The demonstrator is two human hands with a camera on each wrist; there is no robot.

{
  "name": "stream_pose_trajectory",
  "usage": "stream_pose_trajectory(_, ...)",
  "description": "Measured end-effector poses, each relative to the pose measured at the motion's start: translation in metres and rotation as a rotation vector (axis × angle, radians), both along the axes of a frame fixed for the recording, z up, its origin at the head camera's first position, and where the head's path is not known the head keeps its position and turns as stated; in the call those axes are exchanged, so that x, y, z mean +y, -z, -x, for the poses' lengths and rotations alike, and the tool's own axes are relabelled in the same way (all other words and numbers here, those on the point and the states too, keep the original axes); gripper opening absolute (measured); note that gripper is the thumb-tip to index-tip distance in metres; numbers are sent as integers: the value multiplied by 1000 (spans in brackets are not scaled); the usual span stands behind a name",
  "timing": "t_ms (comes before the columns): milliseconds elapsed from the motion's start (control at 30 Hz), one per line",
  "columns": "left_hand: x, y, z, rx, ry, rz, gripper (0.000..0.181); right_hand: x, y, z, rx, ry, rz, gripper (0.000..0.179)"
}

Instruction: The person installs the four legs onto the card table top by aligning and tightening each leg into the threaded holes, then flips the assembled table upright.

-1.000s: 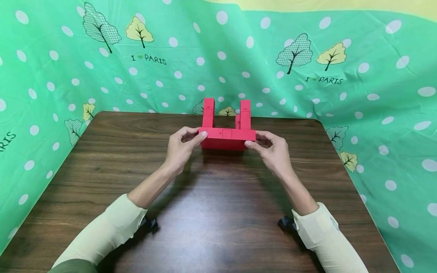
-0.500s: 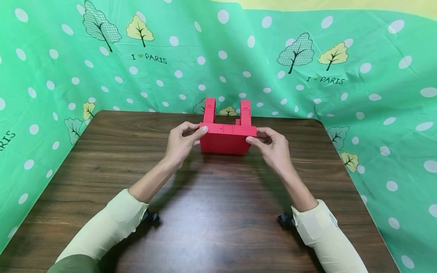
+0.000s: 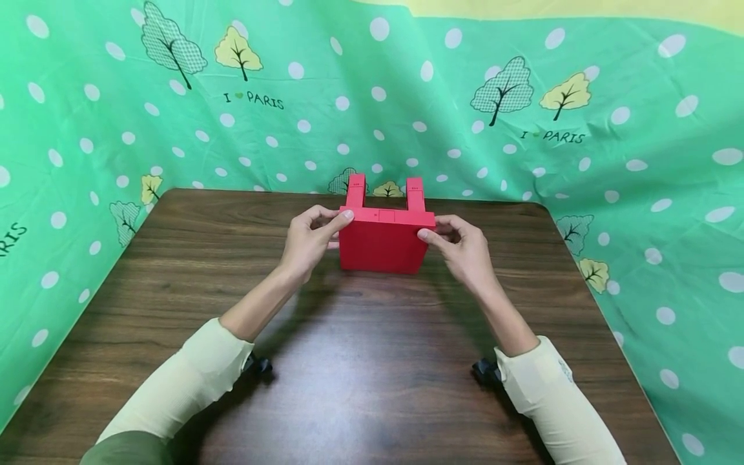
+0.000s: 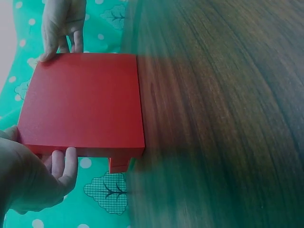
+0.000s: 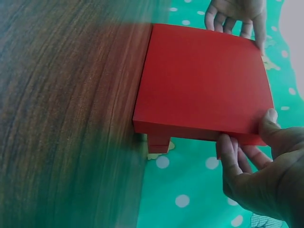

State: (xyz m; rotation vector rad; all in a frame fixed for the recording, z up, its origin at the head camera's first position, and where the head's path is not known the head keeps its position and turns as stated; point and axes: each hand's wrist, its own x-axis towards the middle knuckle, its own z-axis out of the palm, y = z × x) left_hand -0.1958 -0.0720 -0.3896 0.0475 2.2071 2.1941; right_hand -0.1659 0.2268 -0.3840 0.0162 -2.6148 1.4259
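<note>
A small red table (image 3: 380,248) with a flat square top and blocky legs is tipped on its side, its broad top facing me in the head view. Two legs (image 3: 415,194) point away toward the curtain. My left hand (image 3: 305,245) grips its left upper corner, thumb over the edge and fingers behind. On the opposite corner, my right hand (image 3: 465,252) holds it the same way. Both wrist views show the smooth tabletop (image 4: 85,99) between the two hands, with a leg (image 5: 158,143) poking out below. The other legs are mostly hidden behind the top.
The brown wooden table (image 3: 360,381) spreads out in front of the hands. Behind and at both sides hangs a green dotted curtain (image 3: 372,116). Dark wrist-camera mounts (image 3: 258,368) sit under the sleeves.
The small red table has rotated in both hands: its upper edge rose, its lower edge came down and nearer, and its legs dipped. More of the flat top now faces me.
</note>
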Motion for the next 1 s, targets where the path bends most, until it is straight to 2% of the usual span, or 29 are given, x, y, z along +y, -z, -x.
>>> stream_pose_trajectory(300, 0, 3, 6, -18, 5, 13, 39, 0, 7, 4, -11, -19, 76, 48)
stream_pose_trajectory(567, 0, 3, 10, -20, 13, 35, 42, -1, 6, 7, -39, -17, 126, 50)
stream_pose_trajectory(733, -2, 4, 10, -21, 27, 28, 44, 1, 7, 6, -40, -22, 112, 53)
stream_pose_trajectory(833, -5, 5, 10, -5, 38, 32, 44, 3, 8, 5, -39, -28, 93, 54)
stream_pose_trajectory(1000, -11, 8, 8, 64, 55, 71, 44, 10, 13, 2, -27, -58, 107, 53)
